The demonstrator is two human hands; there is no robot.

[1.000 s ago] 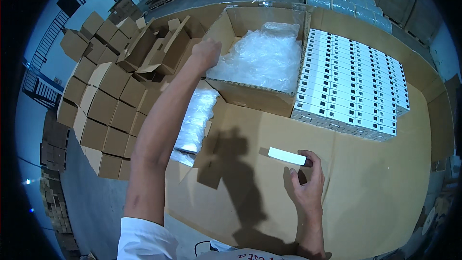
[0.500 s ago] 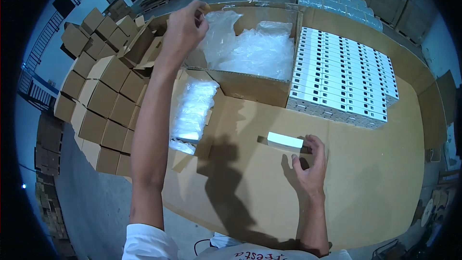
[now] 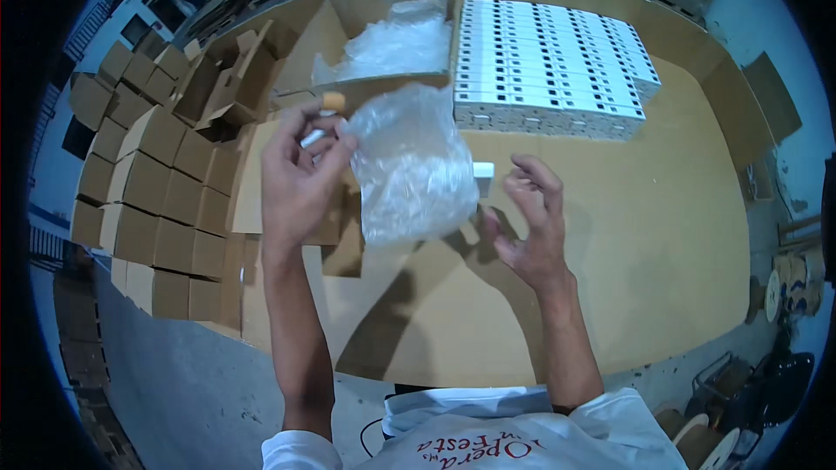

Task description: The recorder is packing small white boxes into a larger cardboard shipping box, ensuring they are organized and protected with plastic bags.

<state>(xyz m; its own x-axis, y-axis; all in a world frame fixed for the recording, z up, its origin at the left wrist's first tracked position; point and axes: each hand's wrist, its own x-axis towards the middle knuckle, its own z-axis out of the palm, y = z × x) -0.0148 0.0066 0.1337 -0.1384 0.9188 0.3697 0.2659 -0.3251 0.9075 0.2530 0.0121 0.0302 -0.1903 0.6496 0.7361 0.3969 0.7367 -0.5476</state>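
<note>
My left hand [image 3: 300, 174] is raised over the cardboard-covered table [image 3: 610, 278] and pinches the top edge of a clear plastic bag [image 3: 409, 165], which hangs open below it. My right hand [image 3: 527, 226] hovers just right of the bag with its fingers spread and nothing in them. A small white box [image 3: 483, 172] lies on the table between the bag and my right hand, mostly hidden behind the bag.
An open carton [image 3: 392, 35] full of clear bags stands at the back. Rows of small white boxes [image 3: 549, 65] fill the back right. Several folded brown cartons [image 3: 148, 174] are stacked along the left edge. Cable reels [image 3: 784, 287] lie on the floor at right.
My left hand pulled a plastic bag from the carton and brought it down in front of me. My right hand let go of the white box and opened beside the bag.
</note>
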